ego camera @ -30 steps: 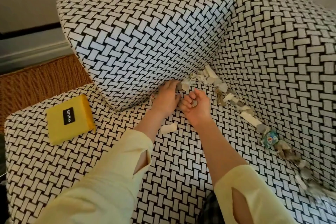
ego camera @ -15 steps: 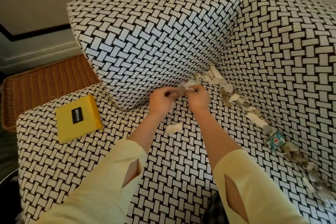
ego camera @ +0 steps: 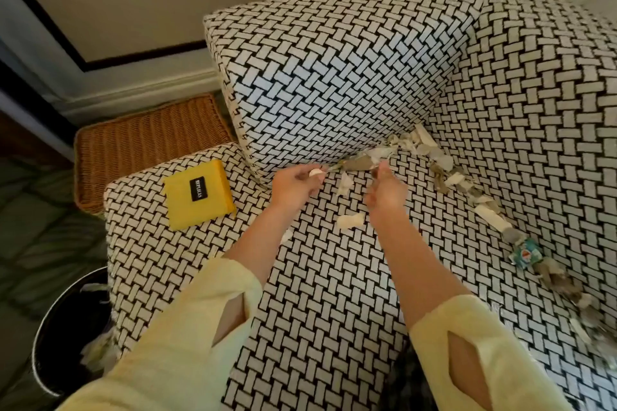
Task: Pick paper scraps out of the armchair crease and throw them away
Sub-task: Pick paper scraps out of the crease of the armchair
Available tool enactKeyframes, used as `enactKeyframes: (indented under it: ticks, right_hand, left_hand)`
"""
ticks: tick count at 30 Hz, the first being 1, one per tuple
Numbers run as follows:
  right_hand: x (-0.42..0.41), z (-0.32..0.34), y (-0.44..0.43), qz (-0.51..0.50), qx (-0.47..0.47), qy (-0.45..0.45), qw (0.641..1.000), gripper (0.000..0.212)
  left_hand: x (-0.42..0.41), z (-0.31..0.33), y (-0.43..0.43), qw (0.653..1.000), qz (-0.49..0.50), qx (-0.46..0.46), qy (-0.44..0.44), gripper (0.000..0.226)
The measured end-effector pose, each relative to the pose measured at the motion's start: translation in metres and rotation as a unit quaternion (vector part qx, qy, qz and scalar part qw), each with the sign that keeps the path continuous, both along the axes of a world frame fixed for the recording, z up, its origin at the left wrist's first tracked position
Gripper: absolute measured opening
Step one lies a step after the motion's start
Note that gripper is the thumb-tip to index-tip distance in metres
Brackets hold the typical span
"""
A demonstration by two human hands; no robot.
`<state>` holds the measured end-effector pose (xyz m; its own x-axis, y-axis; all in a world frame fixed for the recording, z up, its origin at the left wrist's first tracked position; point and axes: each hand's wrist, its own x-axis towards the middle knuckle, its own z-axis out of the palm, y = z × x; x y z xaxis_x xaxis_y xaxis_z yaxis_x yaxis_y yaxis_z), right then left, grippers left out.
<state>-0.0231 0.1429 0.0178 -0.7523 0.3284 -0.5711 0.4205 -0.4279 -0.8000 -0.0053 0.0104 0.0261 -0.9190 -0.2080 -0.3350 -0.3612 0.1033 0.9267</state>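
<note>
The hands have drawn apart at the armchair crease [ego camera: 260,173]. The left hand [ego camera: 297,185] pinches a pale scrap [ego camera: 315,173]; the right hand [ego camera: 387,192] is curled, its grip unclear. Many paper scraps [ego camera: 444,162] remain.

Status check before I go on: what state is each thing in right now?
Left hand: pinching a small pale piece.
Right hand: at the crease scraps, grip unclear.
Loose scrap: lying on the seat.
Blue wrapper: crumpled, in the crease.
Yellow box: closed, flat on seat.
Bin: open, scraps inside.
</note>
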Motion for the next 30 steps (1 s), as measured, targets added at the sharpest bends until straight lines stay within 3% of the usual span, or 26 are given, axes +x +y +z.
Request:
enactKeyframes:
  ticks: [4, 7, 10, 15, 17, 19, 21, 22, 25, 27, 30]
  right_hand:
    - [0.015, 0.019, -0.052, 0.122, -0.097, 0.010, 0.988, 0.041]
    - [0.024, 0.023, -0.084, 0.164, -0.156, -0.035, 0.973, 0.047]
    - [0.029, 0.023, -0.107, 0.195, -0.202, -0.072, 0.957, 0.041]
    - [0.029, 0.029, -0.128, 0.161, -0.287, -0.078, 0.941, 0.029]
    - [0.028, 0.030, -0.131, 0.160, -0.273, -0.087, 0.944, 0.027]
    - [0.028, 0.029, -0.132, 0.174, -0.248, -0.088, 0.949, 0.024]
    - [0.027, 0.026, -0.134, 0.181, -0.225, -0.087, 0.953, 0.025]
    - [0.027, 0.024, -0.135, 0.186, -0.216, -0.089, 0.954, 0.025]
    - [0.026, 0.026, -0.139, 0.189, -0.216, -0.090, 0.954, 0.023]
    - [0.028, 0.031, -0.142, 0.190, -0.235, -0.091, 0.949, 0.022]
    - [0.028, 0.038, -0.149, 0.210, -0.242, -0.085, 0.944, 0.030]
  left_hand:
    - [0.007, 0.012, -0.005, 0.993, 0.082, 0.072, 0.035, 0.026]
    - [0.010, 0.024, -0.019, 0.991, 0.113, 0.017, 0.075, 0.020]
    - [0.020, 0.031, -0.042, 0.990, 0.036, -0.097, 0.095, 0.013]
    - [0.033, 0.026, -0.075, 0.981, -0.019, -0.171, 0.089, 0.014]
    - [0.035, 0.024, -0.087, 0.969, -0.054, -0.220, 0.098, 0.017]
    - [0.036, 0.024, -0.095, 0.970, -0.075, -0.213, 0.087, 0.019]
    - [0.033, 0.022, -0.100, 0.975, -0.016, -0.213, 0.054, 0.031]
    - [0.030, 0.019, -0.104, 0.965, 0.037, -0.259, 0.026, 0.042]
    - [0.029, 0.010, -0.112, 0.902, 0.104, -0.392, -0.146, 0.088]
    - [0.031, 0.005, -0.119, 0.887, 0.078, -0.388, -0.239, 0.110]
    - [0.029, 0.000, -0.126, 0.910, 0.098, -0.331, -0.230, 0.110]
